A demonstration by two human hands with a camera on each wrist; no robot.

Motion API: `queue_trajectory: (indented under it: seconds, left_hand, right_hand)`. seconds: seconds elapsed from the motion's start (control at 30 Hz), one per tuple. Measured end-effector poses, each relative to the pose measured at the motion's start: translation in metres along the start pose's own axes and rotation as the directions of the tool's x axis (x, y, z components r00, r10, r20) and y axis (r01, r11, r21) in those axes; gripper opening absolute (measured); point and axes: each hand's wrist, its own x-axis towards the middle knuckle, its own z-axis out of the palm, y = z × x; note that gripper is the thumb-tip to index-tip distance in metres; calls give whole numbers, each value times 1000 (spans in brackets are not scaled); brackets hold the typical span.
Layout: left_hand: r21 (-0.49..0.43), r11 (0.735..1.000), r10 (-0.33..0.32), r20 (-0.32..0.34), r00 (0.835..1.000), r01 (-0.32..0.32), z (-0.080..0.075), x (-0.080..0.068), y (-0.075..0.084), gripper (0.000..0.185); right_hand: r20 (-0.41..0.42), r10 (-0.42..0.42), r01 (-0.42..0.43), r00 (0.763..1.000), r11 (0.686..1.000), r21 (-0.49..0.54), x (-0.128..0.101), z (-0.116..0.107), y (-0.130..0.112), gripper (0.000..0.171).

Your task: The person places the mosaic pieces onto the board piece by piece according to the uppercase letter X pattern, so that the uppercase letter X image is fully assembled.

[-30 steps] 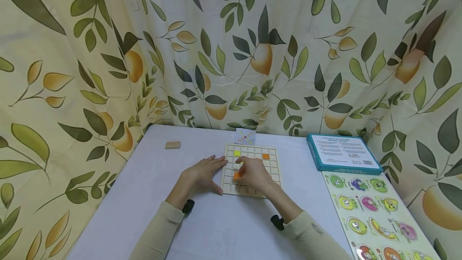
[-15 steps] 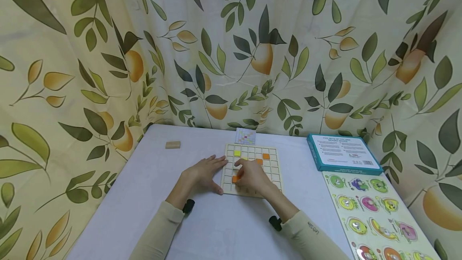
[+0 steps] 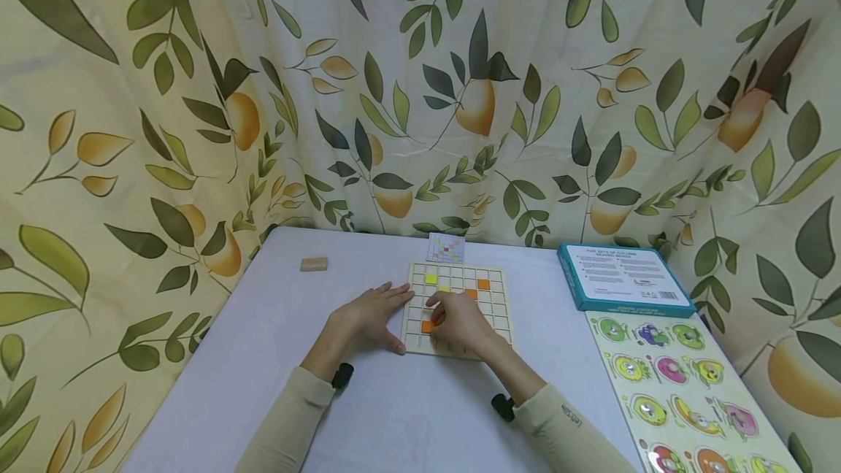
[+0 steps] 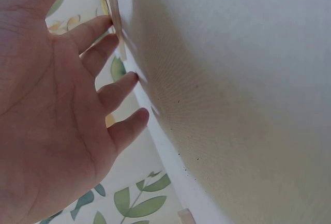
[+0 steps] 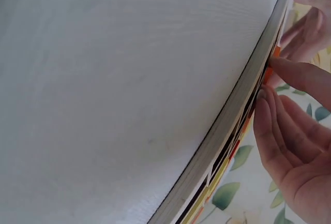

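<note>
A pale wooden grid board [image 3: 497, 318] lies in the middle of the table, with raised lines marking square cells. My right hand [image 3: 463, 320] is over its lower half and pinches an orange square tile [image 3: 428, 327] at a cell near the lower left corner. In the right wrist view the orange tile [image 5: 272, 64] sits between thumb and fingers at board level. My left hand [image 3: 368, 310] rests by the board's left edge, fingers extended and touching that edge. On the board are a yellow tile [image 3: 431, 279] and two orange tiles, one at upper right [image 3: 483, 285]. My right hand hides several cells.
A small card with a coloured grid [image 3: 446, 247] stands behind the board. A wooden block [image 3: 314, 264] lies at the back left. To the right are a teal-edged box [image 3: 624, 279] and a cartoon fruit sheet [image 3: 657, 352]. A patterned curtain [image 3: 420, 93] hangs behind.
My right hand has shifted slightly left and towards me with the orange tile, bringing it lower into its cell. Another orange tile beside the hand has come into view. My left hand has stayed put.
</note>
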Motion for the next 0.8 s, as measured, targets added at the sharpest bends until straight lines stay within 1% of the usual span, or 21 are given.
queue_trajectory:
  seconds: [0.27, 0.4, 0.6, 0.7, 0.8]
  left_hand:
    - [6, 1000, 1, 0, 1000, -1, -1, 1, 0, 113]
    - [7, 1000, 5, -2, 1000, -5, -2, 2, 1, 113]
    - [6, 1000, 16, 6, 1000, -16, -1, -1, 3, 113]
    - [11, 1000, 21, 12, 1000, -21, -1, -4, 5, 111]
    - [-16, 1000, 27, 30, 999, -27, -3, -5, 7, 108]
  right_hand:
    - [9, -1, 1, 1000, 1000, 9, 0, -1, 1, 42]
    - [14, -5, 4, 1000, 999, 36, -1, -4, 3, 40]
    - [29, -15, 13, 999, 997, 71, -10, -8, 6, 41]
    - [10, -46, 45, 999, 997, 62, -15, -14, 9, 40]
    - [-34, -62, 63, 997, 998, 31, -20, -22, 15, 38]
